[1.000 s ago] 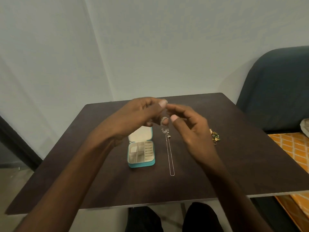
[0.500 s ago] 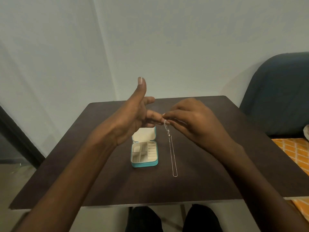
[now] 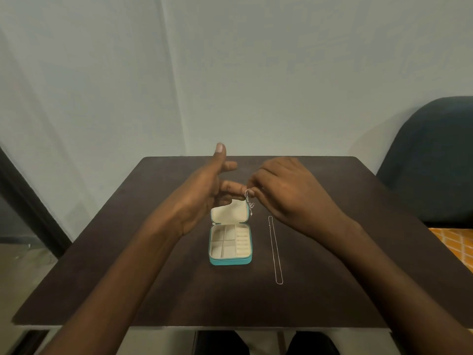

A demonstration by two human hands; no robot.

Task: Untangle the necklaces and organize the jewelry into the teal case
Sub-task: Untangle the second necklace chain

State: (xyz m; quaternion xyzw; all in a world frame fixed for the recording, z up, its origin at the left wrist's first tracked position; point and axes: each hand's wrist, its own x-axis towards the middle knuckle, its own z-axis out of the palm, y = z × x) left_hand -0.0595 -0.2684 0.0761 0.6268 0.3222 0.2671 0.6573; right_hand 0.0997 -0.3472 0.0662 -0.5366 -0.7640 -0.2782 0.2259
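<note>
Both forearms reach forward from the lower corners and converge toward the middle, held raised above the bench [image 3: 153, 290]. The left hand [image 3: 204, 193] is turned with its palm facing inward to the right, thumb pointing straight up, the fingers [image 3: 231, 187] extended loosely toward the other hand. The right hand [image 3: 286, 193] is palm down, back of the hand toward the camera, knuckles arched, with its fingertips drawn together in a pinch on a small bunch of silver chain [image 3: 248, 198]. The fingertips of the two hands meet at that point.
</note>
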